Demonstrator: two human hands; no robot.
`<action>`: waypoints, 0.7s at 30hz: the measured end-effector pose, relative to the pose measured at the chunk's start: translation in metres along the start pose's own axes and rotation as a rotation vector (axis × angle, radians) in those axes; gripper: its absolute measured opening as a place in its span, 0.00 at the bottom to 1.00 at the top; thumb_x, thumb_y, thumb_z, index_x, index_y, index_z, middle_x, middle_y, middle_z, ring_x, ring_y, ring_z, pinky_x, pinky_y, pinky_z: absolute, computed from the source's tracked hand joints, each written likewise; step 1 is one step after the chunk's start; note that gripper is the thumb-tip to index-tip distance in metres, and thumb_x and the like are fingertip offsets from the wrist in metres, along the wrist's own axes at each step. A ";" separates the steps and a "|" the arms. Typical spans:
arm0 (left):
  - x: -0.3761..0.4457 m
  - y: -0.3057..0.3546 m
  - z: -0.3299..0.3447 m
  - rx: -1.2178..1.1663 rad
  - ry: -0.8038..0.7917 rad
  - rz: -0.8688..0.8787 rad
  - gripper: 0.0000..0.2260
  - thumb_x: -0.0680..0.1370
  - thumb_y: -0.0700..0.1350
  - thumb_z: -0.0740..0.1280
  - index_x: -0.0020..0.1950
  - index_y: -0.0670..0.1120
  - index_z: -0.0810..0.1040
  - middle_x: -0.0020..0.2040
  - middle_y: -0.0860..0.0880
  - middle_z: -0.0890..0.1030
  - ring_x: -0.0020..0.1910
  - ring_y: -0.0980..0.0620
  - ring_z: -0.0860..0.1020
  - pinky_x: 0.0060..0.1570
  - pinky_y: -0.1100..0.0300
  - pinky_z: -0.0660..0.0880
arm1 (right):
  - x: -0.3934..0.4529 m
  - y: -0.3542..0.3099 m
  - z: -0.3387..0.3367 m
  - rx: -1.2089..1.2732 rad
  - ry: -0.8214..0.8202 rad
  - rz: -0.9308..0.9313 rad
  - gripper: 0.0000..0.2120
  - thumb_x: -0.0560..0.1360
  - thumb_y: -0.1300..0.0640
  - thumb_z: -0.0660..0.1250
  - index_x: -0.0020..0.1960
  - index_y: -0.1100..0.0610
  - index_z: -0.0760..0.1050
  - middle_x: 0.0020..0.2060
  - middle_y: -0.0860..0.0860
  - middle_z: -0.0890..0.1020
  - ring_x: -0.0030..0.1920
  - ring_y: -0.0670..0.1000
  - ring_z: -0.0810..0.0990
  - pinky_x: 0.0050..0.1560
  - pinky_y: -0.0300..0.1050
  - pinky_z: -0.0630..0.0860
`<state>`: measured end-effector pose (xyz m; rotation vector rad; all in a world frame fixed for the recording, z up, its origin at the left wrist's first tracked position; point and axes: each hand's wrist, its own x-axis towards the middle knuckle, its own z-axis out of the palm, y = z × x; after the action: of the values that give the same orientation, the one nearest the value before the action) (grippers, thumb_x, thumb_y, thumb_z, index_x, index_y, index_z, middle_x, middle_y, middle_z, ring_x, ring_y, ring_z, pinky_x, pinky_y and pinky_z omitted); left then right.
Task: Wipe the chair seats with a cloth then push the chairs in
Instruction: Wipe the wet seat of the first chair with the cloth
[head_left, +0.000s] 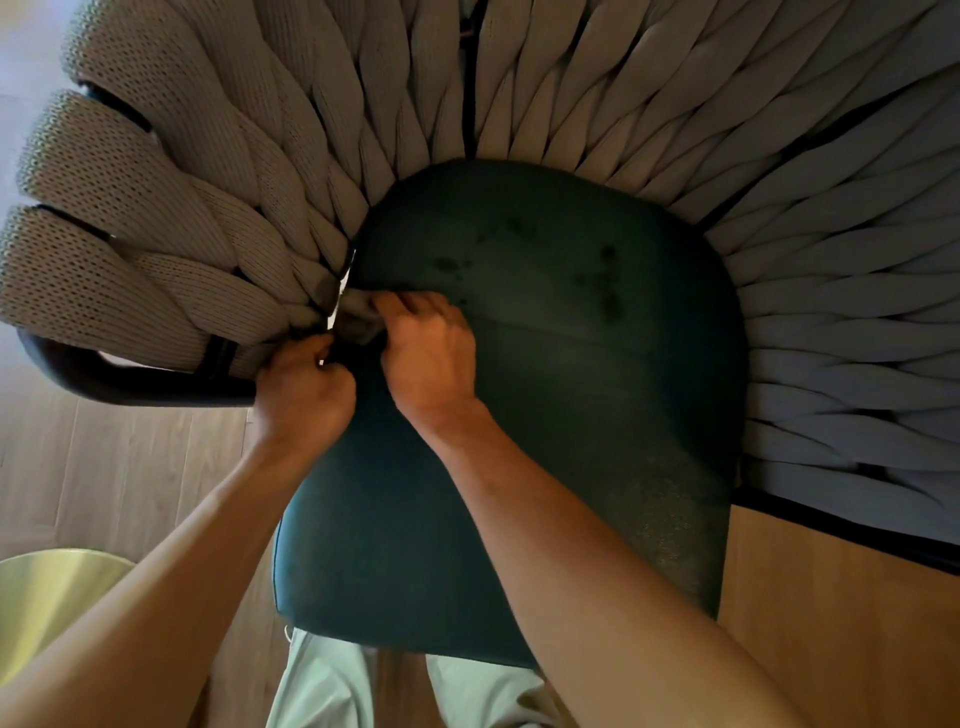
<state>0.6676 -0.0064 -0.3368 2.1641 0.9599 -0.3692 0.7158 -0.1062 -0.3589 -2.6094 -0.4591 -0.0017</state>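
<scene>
Left hand (306, 387) clenched at seat's left edge; contents hidden, cannot tell. Right hand (428, 353) pinches bunched grey cloth (358, 317), fingers curled, at gap between cushion and backrest. Cloth crumpled, no clear long axis. Seat cushion (545, 389): teal fabric, rounded, dark spots near rear. Backrest (571, 88): thick grey woven knit straps fanning outward. Wood-plank floor (114, 467).

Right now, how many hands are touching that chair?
2. The left hand is at the cushion's left edge beside the woven backrest; the right hand presses a grey cloth there.
</scene>
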 end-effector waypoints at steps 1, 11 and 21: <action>-0.001 0.001 0.000 0.006 0.007 0.005 0.18 0.75 0.38 0.61 0.64 0.45 0.77 0.62 0.43 0.78 0.61 0.41 0.74 0.59 0.53 0.70 | -0.002 0.009 -0.005 -0.020 0.019 0.002 0.19 0.65 0.60 0.54 0.45 0.56 0.82 0.37 0.55 0.82 0.40 0.60 0.80 0.38 0.49 0.78; 0.006 0.012 0.012 0.124 0.084 0.160 0.20 0.76 0.47 0.68 0.65 0.39 0.74 0.61 0.38 0.75 0.60 0.37 0.73 0.55 0.49 0.71 | -0.054 0.147 -0.083 -0.278 0.009 0.143 0.19 0.66 0.59 0.54 0.49 0.57 0.80 0.41 0.57 0.82 0.42 0.61 0.80 0.41 0.51 0.78; 0.009 0.009 0.013 0.082 0.112 0.243 0.21 0.75 0.44 0.70 0.67 0.44 0.75 0.60 0.39 0.77 0.58 0.38 0.75 0.56 0.48 0.73 | -0.092 0.233 -0.137 -0.395 0.064 0.419 0.12 0.69 0.72 0.66 0.50 0.63 0.78 0.45 0.62 0.80 0.49 0.65 0.77 0.43 0.54 0.75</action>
<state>0.6801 -0.0152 -0.3459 2.3646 0.7409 -0.1739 0.7147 -0.3922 -0.3544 -3.0323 0.1339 -0.0402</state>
